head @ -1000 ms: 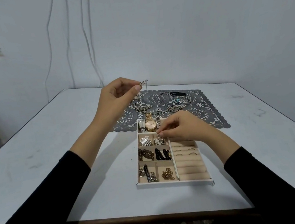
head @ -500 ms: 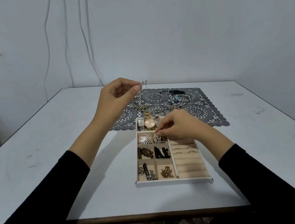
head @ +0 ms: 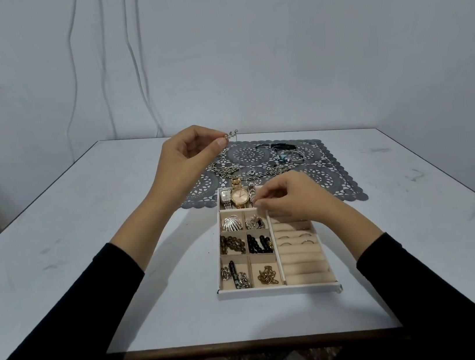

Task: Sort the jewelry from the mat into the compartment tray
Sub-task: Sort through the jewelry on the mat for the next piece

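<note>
Left hand (head: 187, 159) is up over the near-left part of the mat (head: 330, 179), thumb and forefinger pinching a small silver piece (head: 231, 134). It could be an earring or a charm, too small to call. It hangs in the air above the mat, well apart from the compartment tray (head: 276, 289).

Right hand (head: 292, 201) is low over the tray's far end, fingertips drawn tight together just beside the watches (head: 239, 197). Whether anything sits between those fingertips, I can't tell.

The tray lies on the worktop (head: 85, 231), its far end meeting the mat's near edge. Every small compartment on the left carries something, and a few rings sit in the ring rolls (head: 302, 262). Out on the mat, chains (head: 225, 170) and bangles (head: 290, 155) wait their turn.

Now, the handling. That silver piece looks feather-light and stiff, smooth metal, likely slippery, with thin parts that could bend. A fingertip pinch on its solid body seems right, and it wants lowering into a compartment, not dropping, since it may bounce out.

The chains should be limp and prone to tangle, and the mat's lace cut-outs look ready to snag them. Best gather each one up rather than drag it by an end. The bangles look rigid, so taking hold of the rim should do.
</note>
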`<state>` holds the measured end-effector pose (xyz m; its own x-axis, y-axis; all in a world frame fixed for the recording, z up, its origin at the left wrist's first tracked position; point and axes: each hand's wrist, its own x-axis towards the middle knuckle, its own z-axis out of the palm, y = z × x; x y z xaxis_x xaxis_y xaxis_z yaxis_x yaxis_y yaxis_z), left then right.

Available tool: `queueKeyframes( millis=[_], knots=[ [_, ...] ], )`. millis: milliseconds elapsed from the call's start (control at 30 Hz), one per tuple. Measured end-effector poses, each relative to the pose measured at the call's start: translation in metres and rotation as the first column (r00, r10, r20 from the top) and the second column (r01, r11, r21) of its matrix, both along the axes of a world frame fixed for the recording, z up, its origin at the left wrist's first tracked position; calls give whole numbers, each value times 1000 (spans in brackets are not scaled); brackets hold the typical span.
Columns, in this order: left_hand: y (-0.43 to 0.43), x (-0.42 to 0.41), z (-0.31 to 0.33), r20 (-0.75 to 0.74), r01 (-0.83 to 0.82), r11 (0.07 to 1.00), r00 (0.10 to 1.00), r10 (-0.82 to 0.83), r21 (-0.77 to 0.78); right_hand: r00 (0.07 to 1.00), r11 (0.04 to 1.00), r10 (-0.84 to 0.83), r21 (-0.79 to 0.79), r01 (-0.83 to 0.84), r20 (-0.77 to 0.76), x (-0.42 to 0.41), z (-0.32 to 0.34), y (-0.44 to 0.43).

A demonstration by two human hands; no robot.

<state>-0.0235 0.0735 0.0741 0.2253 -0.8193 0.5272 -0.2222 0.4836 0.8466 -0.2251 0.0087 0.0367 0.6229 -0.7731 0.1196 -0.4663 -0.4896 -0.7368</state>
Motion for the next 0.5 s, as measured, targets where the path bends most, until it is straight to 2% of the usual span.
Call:
queueKeyframes(
  millis=[100, 233, 333, 500],
  knots=[
    [1, 0, 0, -3, 1, 1000, 1000, -1, 1, 982, 987, -143, -52, 150, 127, -11, -3, -5],
    [1, -2, -2, 0, 1, 1000, 1000, -1, 7, 904, 914, -340, -136, 383, 260, -28, -13, -19],
    [0, -4, -3, -1, 9, 1000, 1000, -9, 13, 900, 868, -402, -242, 433, 169, -40, -26, -26],
    [-1, -7, -5, 31, 31, 999, 999, -32, 26, 899, 864, -431, -324, 386, -78, -56, -41, -31]
  ],
)
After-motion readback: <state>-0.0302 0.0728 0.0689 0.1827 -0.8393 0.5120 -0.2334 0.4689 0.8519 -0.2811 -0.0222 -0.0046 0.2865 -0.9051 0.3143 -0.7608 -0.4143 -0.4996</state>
